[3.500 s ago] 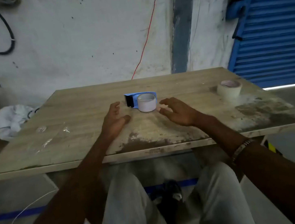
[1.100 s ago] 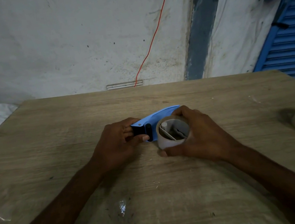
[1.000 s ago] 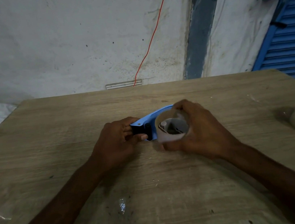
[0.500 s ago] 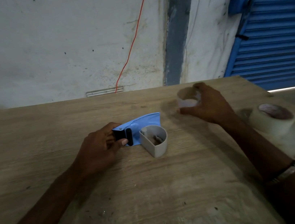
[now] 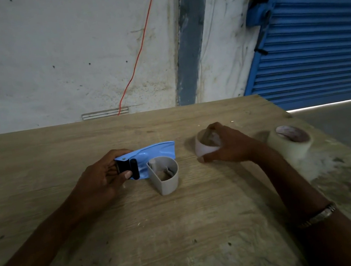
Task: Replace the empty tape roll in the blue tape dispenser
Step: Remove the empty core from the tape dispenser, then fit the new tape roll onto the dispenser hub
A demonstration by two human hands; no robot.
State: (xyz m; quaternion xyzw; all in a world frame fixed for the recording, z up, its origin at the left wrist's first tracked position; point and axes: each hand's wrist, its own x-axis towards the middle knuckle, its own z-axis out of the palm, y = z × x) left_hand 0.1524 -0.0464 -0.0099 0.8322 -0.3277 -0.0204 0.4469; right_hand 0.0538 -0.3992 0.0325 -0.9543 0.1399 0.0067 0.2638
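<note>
Our left hand (image 5: 100,184) grips black roller end of blue tape dispenser (image 5: 150,156), lying flat mid-table (image 5: 38,156); grey hub (image 5: 165,177) bare. Our right hand (image 5: 230,145) clasps empty tape roll (image 5: 204,149), resting on table right of dispenser, apart from it. Full tape roll (image 5: 289,144) sits near right edge, just beyond our right wrist

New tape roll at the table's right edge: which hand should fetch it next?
Right. The right hand is nearest the new tape roll, and need only release the empty core. The left hand is pinning the blue tape dispenser.
</note>
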